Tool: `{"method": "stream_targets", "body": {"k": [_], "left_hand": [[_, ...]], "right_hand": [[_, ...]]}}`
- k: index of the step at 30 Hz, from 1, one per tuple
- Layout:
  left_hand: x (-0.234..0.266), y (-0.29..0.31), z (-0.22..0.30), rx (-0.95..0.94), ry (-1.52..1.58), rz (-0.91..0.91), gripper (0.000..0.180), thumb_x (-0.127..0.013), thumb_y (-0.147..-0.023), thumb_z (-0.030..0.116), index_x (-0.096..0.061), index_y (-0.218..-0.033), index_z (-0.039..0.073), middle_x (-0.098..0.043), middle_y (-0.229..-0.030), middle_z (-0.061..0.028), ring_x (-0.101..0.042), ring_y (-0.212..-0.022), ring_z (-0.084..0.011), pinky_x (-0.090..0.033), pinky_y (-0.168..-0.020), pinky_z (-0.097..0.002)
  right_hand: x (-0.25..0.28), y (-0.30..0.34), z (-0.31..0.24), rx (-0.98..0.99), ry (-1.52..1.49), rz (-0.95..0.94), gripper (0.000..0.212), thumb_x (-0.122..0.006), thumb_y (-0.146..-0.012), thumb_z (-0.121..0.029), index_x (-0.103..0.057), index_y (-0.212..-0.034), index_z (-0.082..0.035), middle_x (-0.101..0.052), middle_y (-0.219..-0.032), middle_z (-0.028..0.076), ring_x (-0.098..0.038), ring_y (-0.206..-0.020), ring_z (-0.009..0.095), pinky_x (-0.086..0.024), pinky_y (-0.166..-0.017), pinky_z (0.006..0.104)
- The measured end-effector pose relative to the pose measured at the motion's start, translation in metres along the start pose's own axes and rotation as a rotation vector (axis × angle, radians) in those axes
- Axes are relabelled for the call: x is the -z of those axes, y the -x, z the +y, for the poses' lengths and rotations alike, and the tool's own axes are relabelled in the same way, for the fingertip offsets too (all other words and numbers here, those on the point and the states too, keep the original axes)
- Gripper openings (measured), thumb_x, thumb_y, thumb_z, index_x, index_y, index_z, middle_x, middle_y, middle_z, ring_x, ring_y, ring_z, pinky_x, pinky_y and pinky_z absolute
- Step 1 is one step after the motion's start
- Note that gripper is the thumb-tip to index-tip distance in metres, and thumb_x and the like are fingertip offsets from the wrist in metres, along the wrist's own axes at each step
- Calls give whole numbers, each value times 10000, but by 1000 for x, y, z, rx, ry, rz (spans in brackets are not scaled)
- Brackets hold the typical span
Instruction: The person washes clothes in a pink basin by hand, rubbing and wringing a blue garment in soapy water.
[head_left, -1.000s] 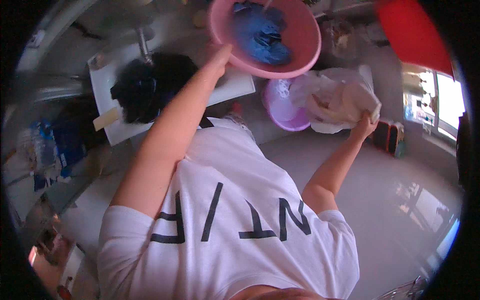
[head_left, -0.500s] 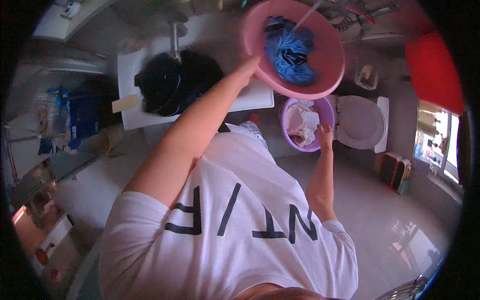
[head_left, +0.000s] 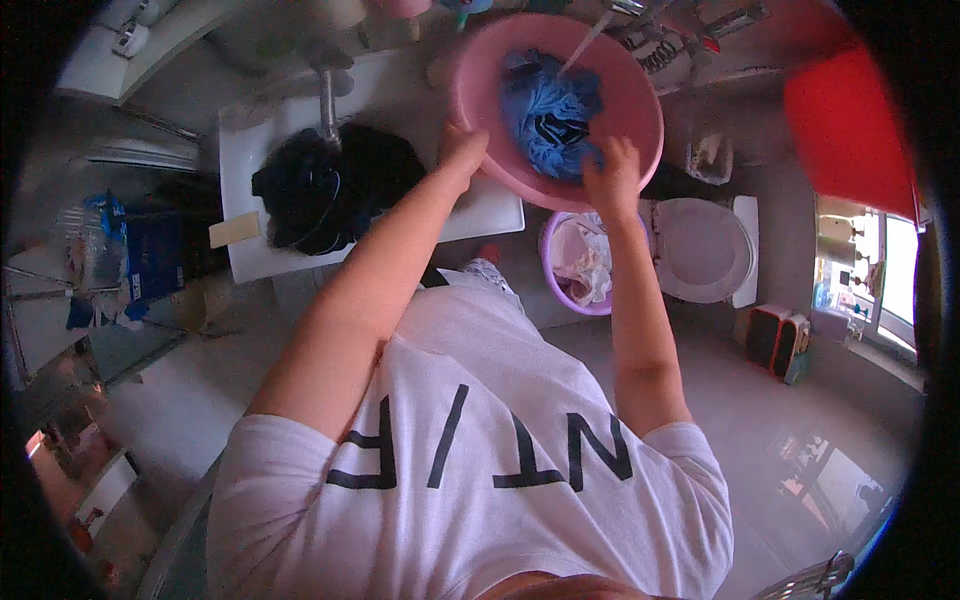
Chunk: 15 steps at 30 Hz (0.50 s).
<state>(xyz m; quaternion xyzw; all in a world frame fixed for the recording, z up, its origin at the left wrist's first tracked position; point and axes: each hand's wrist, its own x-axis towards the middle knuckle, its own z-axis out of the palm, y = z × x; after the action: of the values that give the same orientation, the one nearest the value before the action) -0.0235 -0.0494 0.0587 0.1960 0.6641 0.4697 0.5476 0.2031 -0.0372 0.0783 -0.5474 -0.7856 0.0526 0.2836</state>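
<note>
My left hand point(head_left: 465, 155) is closed on the left side of a pink basin point(head_left: 640, 110), thumb at the rim. Inside the basin lies a wet-looking bundle of blue clothing point(head_left: 550, 95) with a dark patch, and a thin stream of water runs down onto it. Over the near right part of the basin is my right hand point(head_left: 612, 178), slightly blurred. Its fingers are apart beside the blue clothing, and I see nothing held in them. Below the basin, a purple tub point(head_left: 550, 270) holds pale laundry point(head_left: 585, 262), partly covered by my right forearm.
To the left, a white sink point(head_left: 235, 190) with a tap point(head_left: 328, 105) holds a heap of black clothing point(head_left: 330, 190). A toilet point(head_left: 705, 250) stands right of the purple tub. A red panel point(head_left: 850, 130) hangs near the window at the right.
My right hand has moved up from the purple tub to the inside of the pink basin. My left hand stays on the basin's side. The whole view has shifted slightly.
</note>
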Motion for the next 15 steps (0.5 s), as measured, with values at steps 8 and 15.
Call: {"method": "stream_targets", "body": {"k": [8,15], "left_hand": [[-17,-26,-19,-108,-349,207,366,-590,-729,132,-536,-1058,-20,-624,-959,-187,-644,-808,-297,-543,-558,-379],[-15,-7,-3,-122,-317,235,421,-579,-696,108,-532,-1091,-31,-614,-1026,-243,-610,-948,-384,-479,-839,-425]], "right_hand": [[-117,-20,66,-118,565,-652,670,-667,-690,-360,-448,-1261,-85,-553,-1144,216,-514,-1113,380,-432,-928,422],[-53,-57,41,-277,-70,-488,555,-605,-715,-296,-508,-1208,-58,-640,-1018,192,-622,-957,311,-461,-830,394]]}}
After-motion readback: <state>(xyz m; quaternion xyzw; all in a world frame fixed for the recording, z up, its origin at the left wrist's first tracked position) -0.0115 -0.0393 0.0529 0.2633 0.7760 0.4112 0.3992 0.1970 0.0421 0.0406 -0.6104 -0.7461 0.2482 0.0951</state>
